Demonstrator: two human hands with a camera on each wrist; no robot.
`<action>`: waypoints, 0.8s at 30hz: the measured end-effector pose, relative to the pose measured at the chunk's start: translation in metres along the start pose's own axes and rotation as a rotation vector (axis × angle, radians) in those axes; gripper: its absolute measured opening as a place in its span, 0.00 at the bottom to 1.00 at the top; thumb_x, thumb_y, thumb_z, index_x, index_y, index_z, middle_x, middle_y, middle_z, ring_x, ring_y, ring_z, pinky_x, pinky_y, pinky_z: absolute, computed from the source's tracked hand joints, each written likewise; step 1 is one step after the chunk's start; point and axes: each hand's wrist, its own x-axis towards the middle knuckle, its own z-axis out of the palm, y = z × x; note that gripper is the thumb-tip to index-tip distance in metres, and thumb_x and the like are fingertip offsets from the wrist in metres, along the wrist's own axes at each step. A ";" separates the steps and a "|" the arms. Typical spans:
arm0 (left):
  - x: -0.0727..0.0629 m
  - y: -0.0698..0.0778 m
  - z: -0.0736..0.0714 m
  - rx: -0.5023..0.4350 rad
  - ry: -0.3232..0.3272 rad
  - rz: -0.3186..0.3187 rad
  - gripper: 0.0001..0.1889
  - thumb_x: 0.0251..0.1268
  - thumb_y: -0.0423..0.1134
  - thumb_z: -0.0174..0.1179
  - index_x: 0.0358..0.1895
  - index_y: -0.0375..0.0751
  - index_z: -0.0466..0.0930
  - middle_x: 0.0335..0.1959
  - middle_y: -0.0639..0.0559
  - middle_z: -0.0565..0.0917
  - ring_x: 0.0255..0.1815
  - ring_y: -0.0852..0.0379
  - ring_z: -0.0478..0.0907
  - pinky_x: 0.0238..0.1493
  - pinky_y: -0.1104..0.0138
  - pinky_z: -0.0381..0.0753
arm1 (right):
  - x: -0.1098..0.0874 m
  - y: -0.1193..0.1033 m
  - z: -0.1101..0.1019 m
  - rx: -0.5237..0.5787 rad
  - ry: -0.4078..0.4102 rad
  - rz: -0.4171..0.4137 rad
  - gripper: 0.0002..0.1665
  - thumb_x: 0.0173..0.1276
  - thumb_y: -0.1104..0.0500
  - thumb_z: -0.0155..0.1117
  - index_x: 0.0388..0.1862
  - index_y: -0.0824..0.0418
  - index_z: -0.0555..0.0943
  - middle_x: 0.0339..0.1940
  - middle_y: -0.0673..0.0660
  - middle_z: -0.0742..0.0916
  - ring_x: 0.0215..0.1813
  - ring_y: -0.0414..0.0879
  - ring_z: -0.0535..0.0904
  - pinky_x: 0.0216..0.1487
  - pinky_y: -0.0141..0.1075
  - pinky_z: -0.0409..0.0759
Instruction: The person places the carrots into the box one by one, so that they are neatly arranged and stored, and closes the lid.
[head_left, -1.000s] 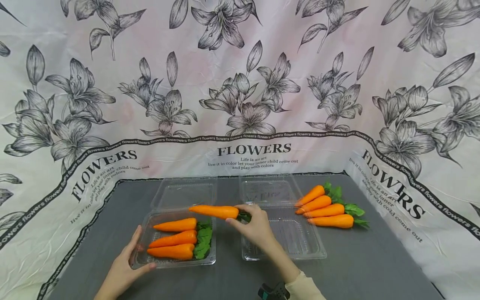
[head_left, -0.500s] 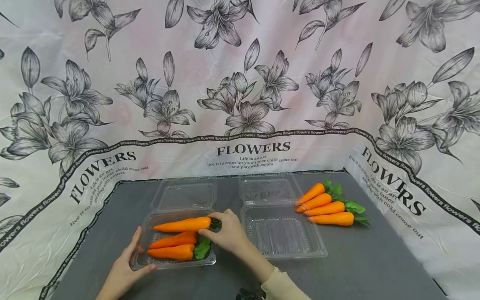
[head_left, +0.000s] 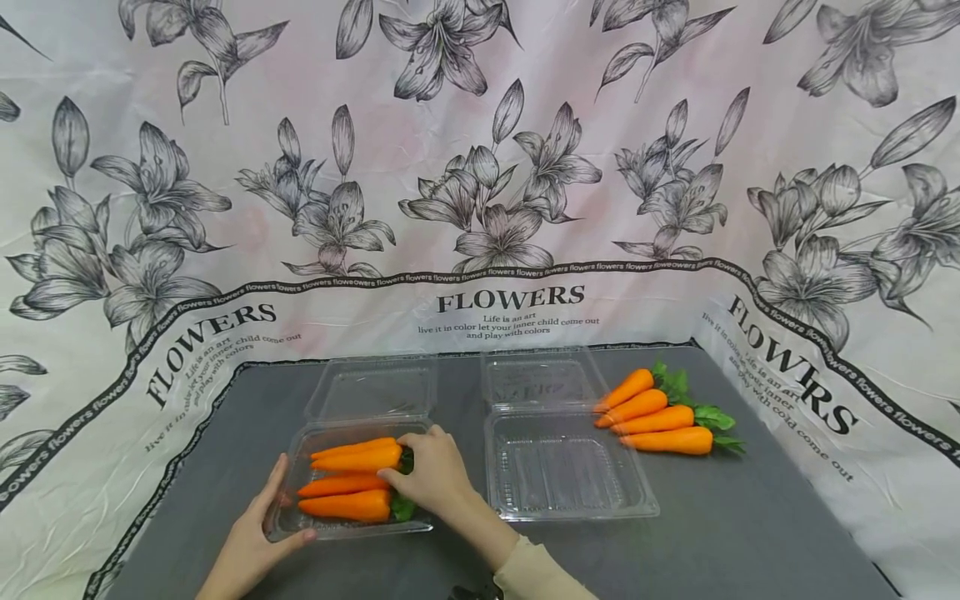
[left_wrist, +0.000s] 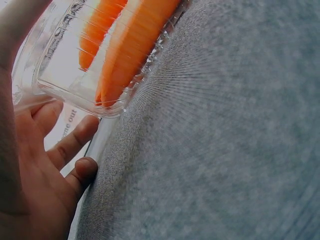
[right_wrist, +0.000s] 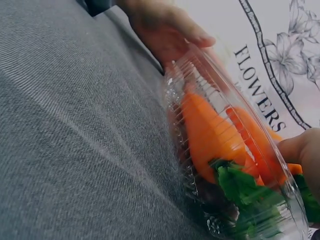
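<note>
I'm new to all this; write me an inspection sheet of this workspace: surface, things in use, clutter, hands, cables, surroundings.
Surface: gray tabletop, cloth-like texture.
Things in use: left clear plastic clamshell, lid open, three carrots inside; fourth carrot beside them, whether fully set down is unclear; right clamshell, also open; four leafy carrots at its right, tips toward it.
Clutter: dark item cut off by the lower frame edge, unidentifiable.
Left hand: touches the left clamshell's side, fingers spread.
Right hand: holds the fourth carrot near its leafy end.
Cables: nothing seen.
Surroundings: white fabric backdrop, black floral print, FLOWERS lettering.
</note>
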 end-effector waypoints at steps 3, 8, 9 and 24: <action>0.000 0.000 0.000 -0.002 0.001 0.001 0.61 0.63 0.49 0.77 0.89 0.56 0.40 0.47 0.46 0.74 0.35 0.61 0.62 0.34 0.66 0.64 | 0.003 -0.003 0.002 -0.023 -0.005 -0.005 0.27 0.66 0.39 0.78 0.53 0.57 0.91 0.43 0.51 0.93 0.39 0.44 0.78 0.47 0.40 0.78; -0.001 -0.001 -0.001 0.003 0.007 0.009 0.61 0.62 0.50 0.78 0.89 0.59 0.40 0.49 0.46 0.76 0.39 0.63 0.65 0.35 0.66 0.65 | 0.009 -0.005 0.005 -0.074 -0.034 -0.002 0.27 0.68 0.38 0.76 0.54 0.57 0.91 0.43 0.51 0.93 0.39 0.46 0.79 0.51 0.43 0.80; -0.001 -0.002 -0.001 0.002 0.010 0.014 0.61 0.62 0.49 0.78 0.89 0.59 0.41 0.49 0.46 0.76 0.39 0.63 0.65 0.36 0.67 0.65 | 0.010 -0.006 0.006 -0.091 -0.042 -0.004 0.27 0.68 0.38 0.76 0.54 0.56 0.91 0.43 0.51 0.93 0.39 0.46 0.79 0.51 0.43 0.81; 0.000 -0.001 0.001 -0.003 0.008 0.010 0.61 0.62 0.49 0.78 0.89 0.59 0.40 0.46 0.48 0.74 0.37 0.62 0.63 0.34 0.66 0.64 | 0.016 -0.017 0.013 -0.169 -0.109 -0.046 0.30 0.70 0.35 0.73 0.56 0.56 0.91 0.42 0.51 0.93 0.34 0.43 0.73 0.42 0.34 0.77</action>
